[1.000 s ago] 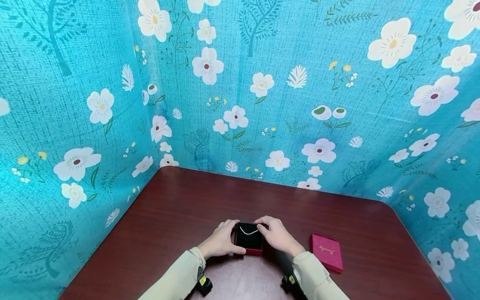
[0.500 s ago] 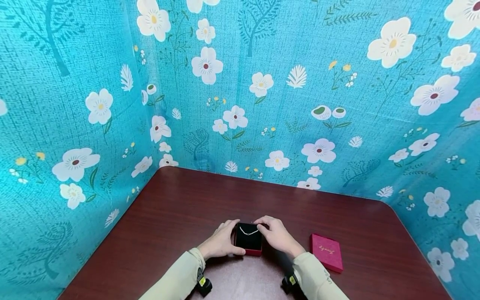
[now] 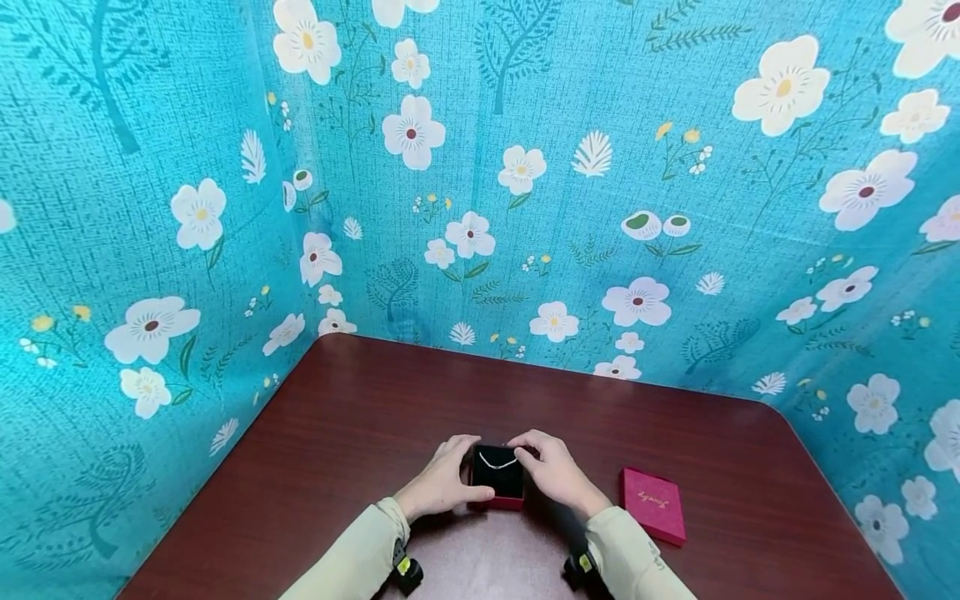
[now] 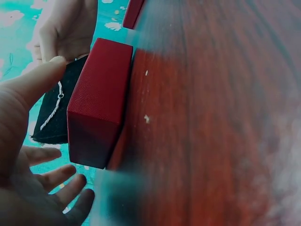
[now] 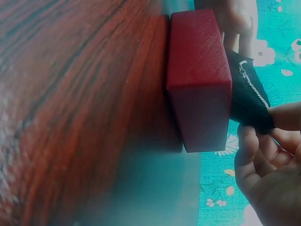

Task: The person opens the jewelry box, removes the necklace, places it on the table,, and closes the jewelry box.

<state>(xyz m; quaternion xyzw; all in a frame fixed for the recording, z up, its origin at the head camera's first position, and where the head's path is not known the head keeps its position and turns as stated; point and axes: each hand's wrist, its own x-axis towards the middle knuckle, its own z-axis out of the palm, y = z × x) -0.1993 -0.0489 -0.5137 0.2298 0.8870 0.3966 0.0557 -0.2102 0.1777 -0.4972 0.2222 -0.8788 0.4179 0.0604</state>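
A small red jewelry box (image 3: 506,504) sits on the table with its black cushion insert (image 3: 504,482) uppermost. In the wrist views the insert stands tilted up out of the box, and a thin silver chain (image 5: 254,89) lies across its face. My right hand (image 3: 558,475) pinches the far right corner of the insert between thumb and forefinger, at the chain's end. At the box's left is my left hand (image 3: 441,483). Its thumb reaches over the insert's near edge, and the other fingers (image 4: 54,178) spread loosely beside the box.
A red box lid (image 3: 652,504) with gold lettering lies to the right, close by my right sleeve. The dark wooden table (image 3: 420,383) is bordered by a blue floral cloth (image 3: 480,183) behind and at the sides. A black wrist camera (image 3: 408,575) hangs under the left wrist.
My left thumb has lifted from the box's front edge and shifted right over the insert. The right hand and the lid stay where they were.
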